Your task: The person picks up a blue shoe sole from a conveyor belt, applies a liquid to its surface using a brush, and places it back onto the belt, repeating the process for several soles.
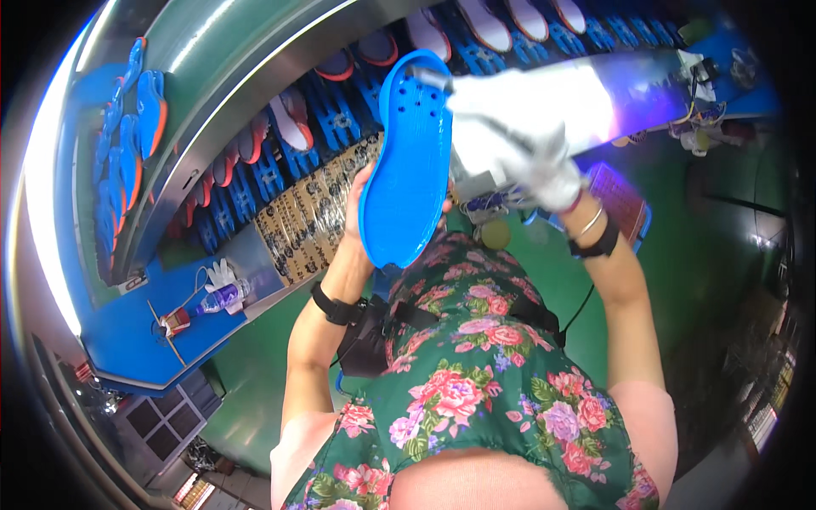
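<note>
A bright blue shoe sole (406, 170) with a raised rim and a cluster of small holes near its far end is held up before me. My left hand (356, 202) is closed around its lower half, thumb and fingers at opposite edges. My right hand (548, 174), in a white glove and smeared by motion, is to the right of the sole. It grips a slim, blurred brush-like tool (514, 136). A dark tip lies over the sole's far end; whether it touches is hard to tell.
A curved conveyor carries several shoe uppers and soles (293, 119) beyond my hands. More blue soles (127, 144) stand on a rack at left. A purple-labelled bottle (223, 297) and a small cup (176, 321) are on a blue table. A purple-lit basket (619, 204) sits at right.
</note>
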`<action>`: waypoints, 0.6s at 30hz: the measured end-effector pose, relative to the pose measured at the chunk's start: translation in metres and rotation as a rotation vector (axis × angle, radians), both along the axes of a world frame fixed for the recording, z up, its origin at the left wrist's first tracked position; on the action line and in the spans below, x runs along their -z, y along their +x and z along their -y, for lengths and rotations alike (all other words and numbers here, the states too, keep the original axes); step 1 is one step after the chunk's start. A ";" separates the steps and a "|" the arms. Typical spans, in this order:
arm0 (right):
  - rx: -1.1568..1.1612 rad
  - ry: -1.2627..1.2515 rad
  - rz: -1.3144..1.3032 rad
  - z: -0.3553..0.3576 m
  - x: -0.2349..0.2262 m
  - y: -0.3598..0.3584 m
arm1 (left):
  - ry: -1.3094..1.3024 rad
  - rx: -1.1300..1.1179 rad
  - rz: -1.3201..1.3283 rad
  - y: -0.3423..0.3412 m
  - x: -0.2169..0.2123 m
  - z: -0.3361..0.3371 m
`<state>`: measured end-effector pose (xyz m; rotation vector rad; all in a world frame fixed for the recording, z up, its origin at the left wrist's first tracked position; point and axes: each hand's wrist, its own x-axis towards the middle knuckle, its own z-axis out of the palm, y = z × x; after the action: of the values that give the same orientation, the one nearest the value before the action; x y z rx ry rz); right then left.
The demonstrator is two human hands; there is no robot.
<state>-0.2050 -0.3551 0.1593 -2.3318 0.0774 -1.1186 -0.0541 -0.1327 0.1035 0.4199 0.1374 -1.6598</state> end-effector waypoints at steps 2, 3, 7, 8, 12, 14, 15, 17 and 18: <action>-0.042 -0.105 0.035 -0.033 0.014 0.002 | -0.078 -0.039 0.009 0.007 0.005 -0.007; -0.108 -0.043 0.009 -0.057 0.012 -0.003 | -0.021 -0.100 -0.004 0.011 0.005 -0.013; -0.577 0.597 -0.112 -0.095 -0.006 -0.025 | -0.068 -0.151 -0.105 0.017 0.003 -0.032; -0.641 0.820 -0.173 -0.088 -0.015 -0.031 | -0.073 -0.161 -0.088 0.017 -0.005 -0.037; -0.269 1.239 -0.100 -0.057 -0.001 -0.054 | -0.146 -0.297 0.147 0.028 -0.049 -0.057; -0.239 1.478 -0.008 -0.059 -0.002 -0.053 | -0.549 -0.106 0.174 0.061 -0.064 -0.058; -0.197 1.454 -0.021 -0.060 0.012 -0.051 | -0.650 -0.014 0.194 0.089 -0.075 -0.053; -0.128 1.422 -0.081 -0.068 0.033 -0.047 | -0.700 -0.053 0.189 0.125 -0.103 -0.027; -0.096 1.448 -0.214 -0.069 0.045 -0.046 | -0.650 -0.193 0.173 0.134 -0.118 -0.017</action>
<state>-0.2513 -0.2860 0.1144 -1.0868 0.6132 -0.4159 0.0794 -0.1162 0.2211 0.0478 -0.4678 -1.3760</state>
